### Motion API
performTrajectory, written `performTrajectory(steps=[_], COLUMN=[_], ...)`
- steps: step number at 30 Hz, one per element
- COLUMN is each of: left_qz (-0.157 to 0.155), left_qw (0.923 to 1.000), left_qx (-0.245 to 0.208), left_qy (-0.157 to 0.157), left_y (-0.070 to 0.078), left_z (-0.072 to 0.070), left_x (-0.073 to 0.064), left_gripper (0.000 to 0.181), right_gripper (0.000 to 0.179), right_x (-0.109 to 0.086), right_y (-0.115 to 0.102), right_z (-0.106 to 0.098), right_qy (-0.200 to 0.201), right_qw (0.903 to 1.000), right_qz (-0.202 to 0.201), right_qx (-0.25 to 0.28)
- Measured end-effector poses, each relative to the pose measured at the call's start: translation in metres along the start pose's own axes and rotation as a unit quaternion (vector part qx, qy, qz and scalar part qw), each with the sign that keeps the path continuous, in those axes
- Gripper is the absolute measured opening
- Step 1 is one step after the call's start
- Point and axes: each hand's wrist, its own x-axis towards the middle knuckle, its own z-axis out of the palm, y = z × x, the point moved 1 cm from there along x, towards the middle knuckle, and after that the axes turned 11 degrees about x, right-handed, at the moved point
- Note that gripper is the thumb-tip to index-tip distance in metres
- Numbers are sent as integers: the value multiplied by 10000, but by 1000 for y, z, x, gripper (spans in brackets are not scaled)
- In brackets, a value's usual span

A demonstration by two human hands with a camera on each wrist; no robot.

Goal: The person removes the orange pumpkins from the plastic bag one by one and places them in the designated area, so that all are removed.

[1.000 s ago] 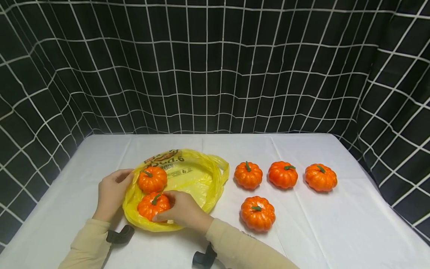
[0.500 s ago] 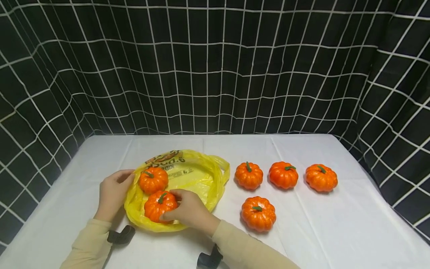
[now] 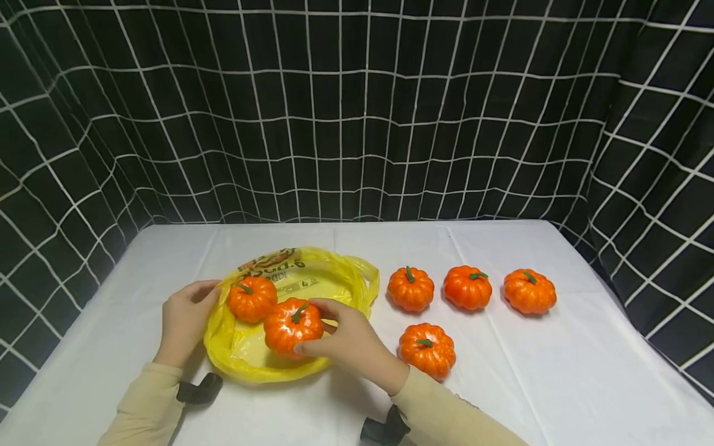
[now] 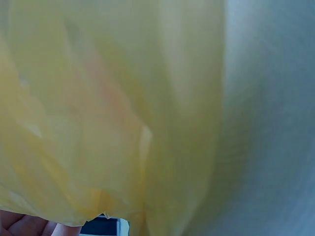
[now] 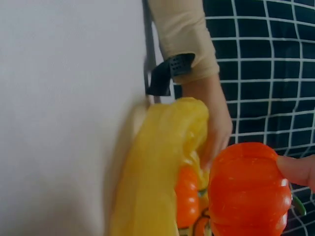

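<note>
My right hand (image 3: 357, 347) grips a small orange pumpkin (image 3: 292, 328) with a green stem, thumb at its near side. The pumpkin is over the near right part of the open yellow plastic bag (image 3: 240, 370); the right wrist view shows it raised above the bag's rim. My left hand (image 3: 186, 319) holds the bag's left rim, its fingertips partly hidden by the plastic. Another pumpkin (image 3: 252, 299) sits inside the bag by that rim. Yellow plastic (image 4: 113, 123) fills most of the left wrist view, with fingers (image 4: 29, 226) at the lower left corner.
Several more pumpkins lie right of the bag: a near one (image 3: 427, 350) and a back row with a left one (image 3: 411, 289), a middle one (image 3: 467, 288) and a right one (image 3: 530, 292). They rest on a white tablecloth (image 3: 502, 384). A black grid curtain (image 3: 357, 124) stands behind.
My right hand has moved the gripped pumpkin rightward and up from beside the other pumpkin in the bag. The left hand stays at the bag's rim.
</note>
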Motion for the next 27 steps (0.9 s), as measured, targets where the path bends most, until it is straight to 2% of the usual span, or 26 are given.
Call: performTrajectory(steps=[10, 21, 27], left_qz=[-32, 34, 23], left_qw=[10000, 10000, 10000], left_qx=[-7, 26, 1], left_qy=[-32, 10, 20], left_y=[0, -2, -4], left_z=[-1, -1, 1], left_x=[0, 0, 1], left_gripper=[37, 35, 35], right_gripper=[70, 70, 70], right_x=[-25, -59, -73], right_y=[-6, -1, -2], right_z=[-27, -57, -80], right_qy=[554, 487, 803], right_qw=[9984, 9985, 9967], right_qz=[-128, -200, -4], right_qx=[13, -116, -112])
